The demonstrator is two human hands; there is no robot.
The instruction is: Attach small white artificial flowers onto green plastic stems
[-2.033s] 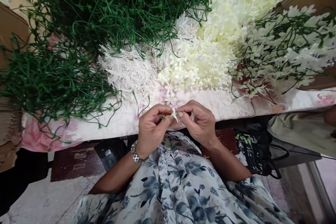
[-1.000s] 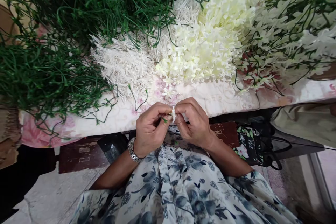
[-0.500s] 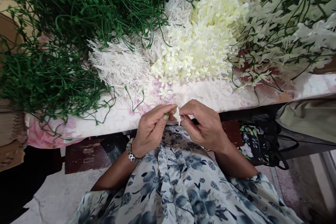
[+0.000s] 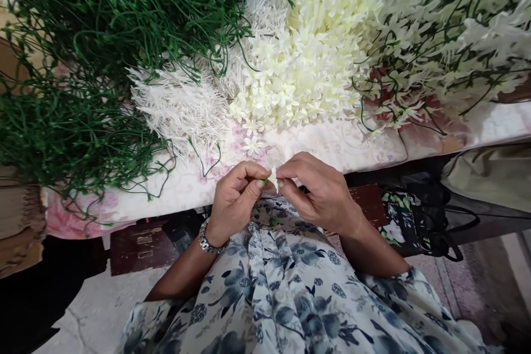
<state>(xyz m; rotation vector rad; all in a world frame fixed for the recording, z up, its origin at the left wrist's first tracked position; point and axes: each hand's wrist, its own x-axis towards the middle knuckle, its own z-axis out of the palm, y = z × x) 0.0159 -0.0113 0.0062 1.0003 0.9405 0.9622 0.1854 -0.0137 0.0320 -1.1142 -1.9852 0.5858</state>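
Observation:
Close together at the table's near edge, both hands work on one small white artificial flower [image 4: 273, 180]. My left hand [image 4: 236, 197], with a watch at the wrist, pinches a green plastic stem [image 4: 265, 181] whose tip meets the flower; most of the stem is hidden by the fingers. My right hand [image 4: 318, 191] is closed in a pinch on the flower from the other side. Just beyond them on the cloth lie a single loose white flower [image 4: 253, 146] and a forked green stem [image 4: 204, 160].
A large heap of green stems [image 4: 136, 16] covers the table's left side. Beside it are piles of thin white pieces [image 4: 180, 110] and cream petals [image 4: 298, 83]. Assembled white flowers [image 4: 435, 61] lie at right on the floral tablecloth [image 4: 327, 146]. A floral bag [image 4: 398, 221] sits below.
The view has shifted slightly. The right fingers stay on the flower, which now sits upright against the green stem tip; the left fingertips have curled back a little.

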